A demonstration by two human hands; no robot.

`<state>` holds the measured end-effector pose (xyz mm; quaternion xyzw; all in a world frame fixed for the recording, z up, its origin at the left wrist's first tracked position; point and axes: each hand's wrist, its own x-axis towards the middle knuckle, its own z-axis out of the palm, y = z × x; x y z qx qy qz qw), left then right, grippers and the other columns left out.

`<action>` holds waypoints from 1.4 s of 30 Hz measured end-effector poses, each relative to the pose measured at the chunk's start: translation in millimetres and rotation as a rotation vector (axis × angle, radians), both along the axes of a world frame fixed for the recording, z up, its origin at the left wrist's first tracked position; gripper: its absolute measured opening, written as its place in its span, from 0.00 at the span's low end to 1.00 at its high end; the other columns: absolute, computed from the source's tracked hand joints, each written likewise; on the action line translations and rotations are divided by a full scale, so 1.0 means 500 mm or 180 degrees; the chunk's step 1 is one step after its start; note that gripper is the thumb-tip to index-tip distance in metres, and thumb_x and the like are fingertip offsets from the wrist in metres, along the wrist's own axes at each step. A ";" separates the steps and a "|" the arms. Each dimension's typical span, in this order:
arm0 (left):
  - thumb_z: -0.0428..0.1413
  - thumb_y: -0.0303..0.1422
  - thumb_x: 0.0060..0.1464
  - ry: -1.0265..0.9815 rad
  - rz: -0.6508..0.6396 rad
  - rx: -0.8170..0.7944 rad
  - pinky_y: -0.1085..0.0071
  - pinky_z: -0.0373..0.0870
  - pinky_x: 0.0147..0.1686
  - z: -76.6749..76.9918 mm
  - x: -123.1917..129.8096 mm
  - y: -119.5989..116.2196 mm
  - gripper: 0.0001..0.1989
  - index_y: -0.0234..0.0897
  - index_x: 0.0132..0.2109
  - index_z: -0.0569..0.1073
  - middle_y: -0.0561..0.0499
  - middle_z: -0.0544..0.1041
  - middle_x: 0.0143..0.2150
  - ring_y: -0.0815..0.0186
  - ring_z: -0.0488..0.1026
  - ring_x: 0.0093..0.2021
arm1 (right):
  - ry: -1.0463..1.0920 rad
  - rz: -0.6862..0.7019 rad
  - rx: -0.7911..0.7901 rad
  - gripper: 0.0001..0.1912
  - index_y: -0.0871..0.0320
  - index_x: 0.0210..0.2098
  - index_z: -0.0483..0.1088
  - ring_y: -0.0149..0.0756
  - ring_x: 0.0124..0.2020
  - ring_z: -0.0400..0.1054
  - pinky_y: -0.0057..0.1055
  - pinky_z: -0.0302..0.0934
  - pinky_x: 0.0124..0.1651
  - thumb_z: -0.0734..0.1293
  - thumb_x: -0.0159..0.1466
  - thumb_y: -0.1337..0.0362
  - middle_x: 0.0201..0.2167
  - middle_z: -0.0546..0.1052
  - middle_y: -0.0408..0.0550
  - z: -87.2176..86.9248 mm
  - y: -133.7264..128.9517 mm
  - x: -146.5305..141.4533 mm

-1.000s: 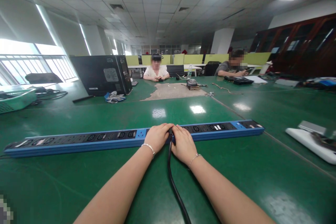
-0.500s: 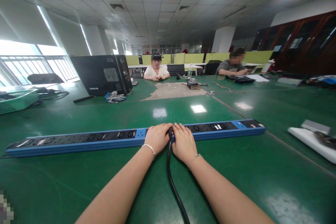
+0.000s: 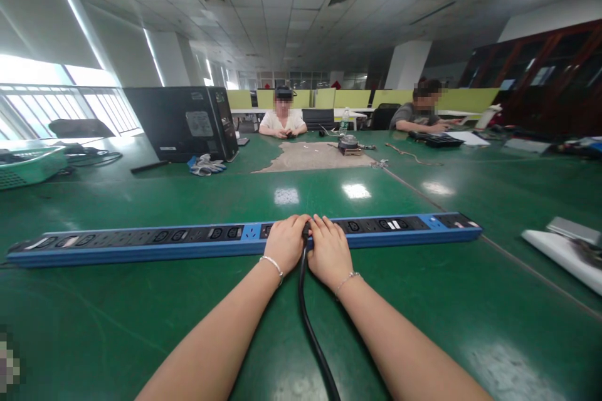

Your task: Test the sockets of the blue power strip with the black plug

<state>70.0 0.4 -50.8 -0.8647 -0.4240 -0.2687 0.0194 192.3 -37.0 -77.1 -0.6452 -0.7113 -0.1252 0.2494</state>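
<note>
A long blue power strip [image 3: 141, 252] with black sockets lies across the green table. At its middle, a black cable [image 3: 308, 319] ends in a black plug [image 3: 306, 230] at the strip's top. My left hand [image 3: 285, 243] is closed on the plug from the left, its fingers over the strip. From the right, my right hand [image 3: 330, 247] presses against the plug, fingers together and resting over the strip. Which socket the plug meets is hidden by the hands.
Beyond the strip stand a black computer case [image 3: 181, 125], gloves [image 3: 205, 165] and a round metal device [image 3: 348, 143]. A green basket [image 3: 32, 166] is at left, a white object [image 3: 562, 257] at right. Two people sit across the table.
The view has tilted and shifted slightly. Both hands stay at the plug on the strip, with little visible movement.
</note>
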 end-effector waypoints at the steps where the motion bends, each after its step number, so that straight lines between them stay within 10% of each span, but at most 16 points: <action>1: 0.46 0.29 0.57 -0.0011 -0.0004 -0.0006 0.67 0.65 0.46 -0.001 0.000 0.001 0.15 0.39 0.52 0.65 0.47 0.74 0.47 0.65 0.71 0.45 | -0.0009 0.0001 -0.0002 0.29 0.65 0.58 0.61 0.42 0.61 0.50 0.39 0.40 0.62 0.58 0.55 0.69 0.60 0.62 0.51 0.000 0.000 0.000; 19: 0.46 0.27 0.57 -0.0320 -0.0160 0.0039 0.63 0.65 0.49 -0.016 -0.001 0.009 0.15 0.38 0.51 0.66 0.45 0.75 0.48 0.63 0.72 0.47 | -0.0036 -0.0004 -0.0165 0.30 0.65 0.59 0.59 0.42 0.62 0.49 0.40 0.40 0.61 0.58 0.56 0.69 0.61 0.61 0.52 0.008 -0.003 -0.001; 25: 0.47 0.33 0.57 -0.1762 0.0088 0.0324 0.69 0.67 0.48 0.049 0.007 0.004 0.15 0.39 0.51 0.66 0.49 0.75 0.47 0.67 0.72 0.45 | -0.0083 -0.0015 -0.0209 0.30 0.65 0.59 0.58 0.42 0.62 0.48 0.39 0.38 0.62 0.57 0.57 0.68 0.61 0.60 0.52 0.008 -0.004 0.000; 29: 0.47 0.37 0.57 -0.1808 0.0412 0.0089 0.70 0.68 0.44 0.093 -0.062 0.008 0.16 0.40 0.51 0.67 0.51 0.76 0.45 0.66 0.74 0.42 | -0.0115 -0.0021 -0.0223 0.31 0.64 0.60 0.57 0.40 0.63 0.46 0.37 0.37 0.62 0.57 0.56 0.68 0.62 0.59 0.51 0.006 -0.004 0.001; 35: 0.48 0.39 0.55 -0.1114 0.0462 -0.0480 0.68 0.69 0.43 0.064 -0.218 0.037 0.18 0.40 0.50 0.68 0.50 0.78 0.42 0.64 0.75 0.40 | -0.0106 -0.0024 -0.0153 0.31 0.64 0.60 0.58 0.41 0.62 0.48 0.38 0.37 0.62 0.58 0.56 0.70 0.61 0.60 0.52 0.003 -0.002 0.001; 42: 0.45 0.40 0.56 -0.0638 0.0344 -0.0618 0.66 0.70 0.44 0.041 -0.232 0.031 0.19 0.40 0.52 0.67 0.50 0.79 0.38 0.63 0.75 0.40 | -0.0140 -0.0037 -0.0095 0.31 0.64 0.59 0.59 0.39 0.62 0.49 0.38 0.39 0.62 0.59 0.54 0.71 0.61 0.61 0.52 0.002 -0.002 0.003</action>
